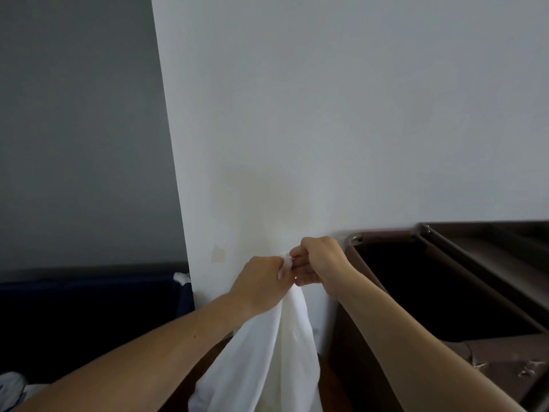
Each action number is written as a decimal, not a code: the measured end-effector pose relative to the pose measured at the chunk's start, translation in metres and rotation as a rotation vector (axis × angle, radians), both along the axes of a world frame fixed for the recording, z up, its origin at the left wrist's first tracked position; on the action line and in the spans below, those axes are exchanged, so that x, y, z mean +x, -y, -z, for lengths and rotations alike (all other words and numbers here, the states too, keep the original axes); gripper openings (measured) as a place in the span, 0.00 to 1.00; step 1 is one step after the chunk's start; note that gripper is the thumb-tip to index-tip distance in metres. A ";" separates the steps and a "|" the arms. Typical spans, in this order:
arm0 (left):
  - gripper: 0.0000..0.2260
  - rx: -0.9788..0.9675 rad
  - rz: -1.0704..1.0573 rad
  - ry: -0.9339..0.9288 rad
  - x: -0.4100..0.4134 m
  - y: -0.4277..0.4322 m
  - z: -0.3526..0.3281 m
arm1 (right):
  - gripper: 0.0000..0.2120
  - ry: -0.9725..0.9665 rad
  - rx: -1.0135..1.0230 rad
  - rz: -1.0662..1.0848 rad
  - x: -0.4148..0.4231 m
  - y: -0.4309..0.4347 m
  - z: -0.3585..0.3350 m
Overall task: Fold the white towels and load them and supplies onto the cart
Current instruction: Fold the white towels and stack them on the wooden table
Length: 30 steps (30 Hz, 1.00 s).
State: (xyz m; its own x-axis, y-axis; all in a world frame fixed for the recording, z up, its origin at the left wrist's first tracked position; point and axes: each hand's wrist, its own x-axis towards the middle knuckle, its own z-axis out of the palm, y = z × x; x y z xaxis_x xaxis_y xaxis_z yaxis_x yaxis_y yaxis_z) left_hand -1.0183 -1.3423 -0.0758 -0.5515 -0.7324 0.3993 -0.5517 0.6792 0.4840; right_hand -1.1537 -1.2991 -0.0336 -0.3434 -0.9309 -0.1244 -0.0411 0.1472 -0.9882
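The towel (267, 361) is held up in front of the wall (326, 114), just left of the cart (490, 361), and hangs in a long, bunched fall below the hands. The left hand (261, 281) and right hand (320, 260) are together, touching, and both are clamped on the towel's top edge. The left is closed round the gathered cloth, and a small corner is pinched by the right between curled fingers.

The step in hand is judged to be the matching of two corners before a fold. It would be done well if the corners were laid exactly one on the other, the edges checked to run level, and the cloth shaken so that the twist in the hanging part is let out. The hold should be high, since the lower end is out of view and may be near the floor.

Counted: one towel, two hands, one cart with one dark open bag in it, and one dark bin (89, 307) at the left with one white scrap (181, 278) at its corner. No supplies are seen, and no folded towels are shown on the cart
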 end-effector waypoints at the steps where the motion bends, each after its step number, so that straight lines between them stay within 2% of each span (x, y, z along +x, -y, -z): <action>1: 0.22 0.034 0.016 -0.002 0.002 0.000 -0.002 | 0.14 -0.016 -0.005 -0.027 -0.001 -0.002 -0.002; 7: 0.25 -0.145 -0.062 -0.004 0.017 0.009 -0.010 | 0.17 -0.087 -0.041 -0.214 -0.004 -0.006 -0.007; 11: 0.20 -0.048 0.020 -0.054 0.032 0.016 -0.020 | 0.18 -0.146 -0.100 -0.338 -0.013 -0.008 -0.011; 13: 0.18 0.009 0.053 -0.140 0.042 0.019 -0.033 | 0.14 -0.181 -0.197 -0.309 -0.019 -0.007 -0.011; 15: 0.16 0.071 0.080 -0.263 0.048 0.022 -0.051 | 0.13 -0.276 -0.281 -0.193 -0.024 -0.004 -0.009; 18: 0.11 0.280 0.201 -0.598 0.052 0.030 -0.089 | 0.19 -0.462 -0.351 -0.190 -0.033 -0.001 -0.009; 20: 0.08 0.435 0.295 -0.772 0.052 0.036 -0.116 | 0.21 -0.468 -0.371 -0.267 -0.036 0.000 -0.010; 22: 0.08 0.491 0.363 -0.852 0.052 0.041 -0.139 | 0.20 -0.379 -0.389 -0.336 -0.039 0.000 -0.011; 25: 0.11 0.436 0.360 -0.958 0.054 0.049 -0.167 | 0.17 -0.311 -0.400 -0.387 -0.038 -0.003 -0.009; 30: 0.11 0.392 0.258 -0.959 0.057 0.059 -0.172 | 0.21 -0.598 -0.549 -0.257 -0.042 -0.010 0.015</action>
